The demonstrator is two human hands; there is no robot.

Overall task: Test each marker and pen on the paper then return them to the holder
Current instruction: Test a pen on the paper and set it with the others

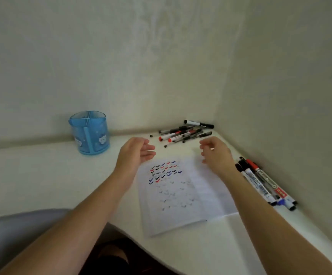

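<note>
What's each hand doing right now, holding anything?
Left hand: open, holding nothing.
Right hand: open, fingers loosely curled, holding nothing.

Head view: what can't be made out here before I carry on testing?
Holder: inside hidden by its own tinted wall; contents unknown.
Pen pile: pens overlap and blur; count unclear.
Markers: labels too blurred to read.
Paper: lower marks too faint to tell colour; far right corner behind the right hand.

Home desk corner, white desktop (42,175) against wallpapered walls (101,56) (faint pattern), blue pen holder (89,132)
</note>
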